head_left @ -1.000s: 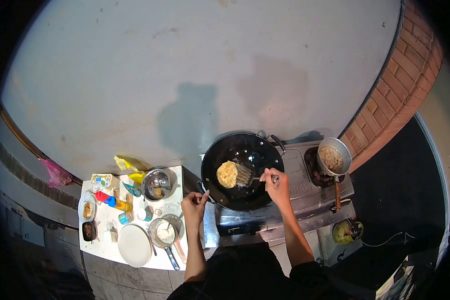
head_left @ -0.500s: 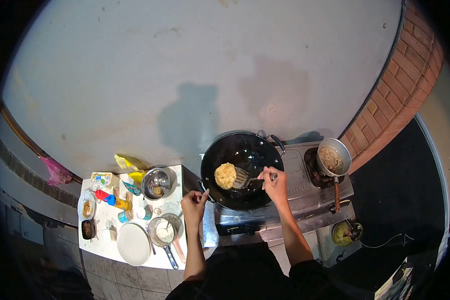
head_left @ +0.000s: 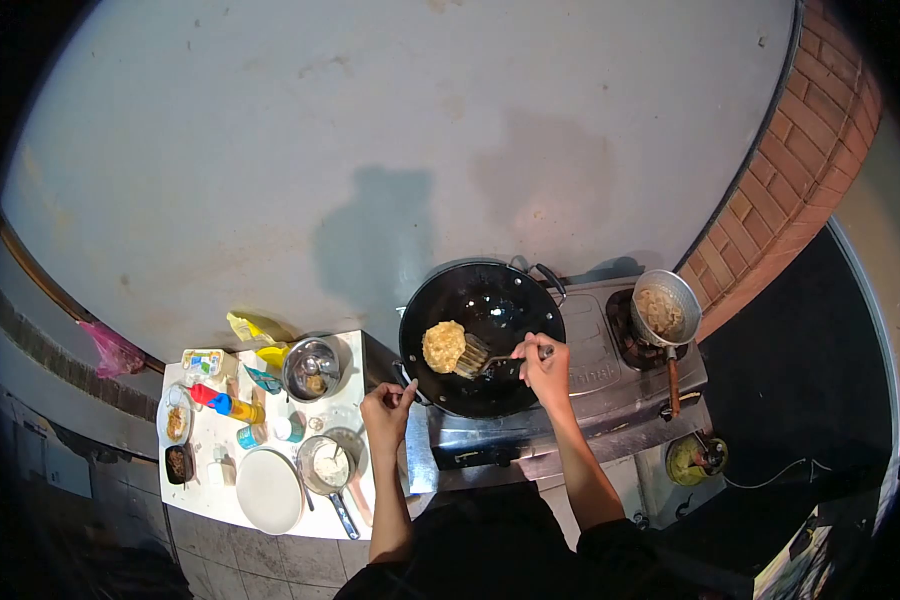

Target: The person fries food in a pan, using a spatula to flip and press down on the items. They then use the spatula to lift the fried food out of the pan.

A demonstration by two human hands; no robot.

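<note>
A black wok [head_left: 490, 395] sits on the stove. Inside it, toward the left wall, lies a round golden omelette-like patty [head_left: 443, 347]. The slotted metal spatula [head_left: 475, 357] has its head against the patty's right edge, partly under it as far as I can see. My right hand [head_left: 546, 370] is closed around the spatula's handle, over the wok's right side. My left hand [head_left: 388, 408] pinches the wok's left side handle, which the fingers partly hide.
Right of the wok, a small metal pan [head_left: 662, 310] with food stands on the second burner. At left, a white table [head_left: 205, 500] holds a white plate [head_left: 269, 490], a saucepan [head_left: 326, 465] with white contents, a steel bowl [head_left: 312, 369] and squeeze bottles [head_left: 235, 408]. A grey wall [head_left: 410, 120] rises behind.
The spatula and the patty have shifted slightly left in the wok, with my right hand moving a little the same way. My left hand stays at the wok's handle.
</note>
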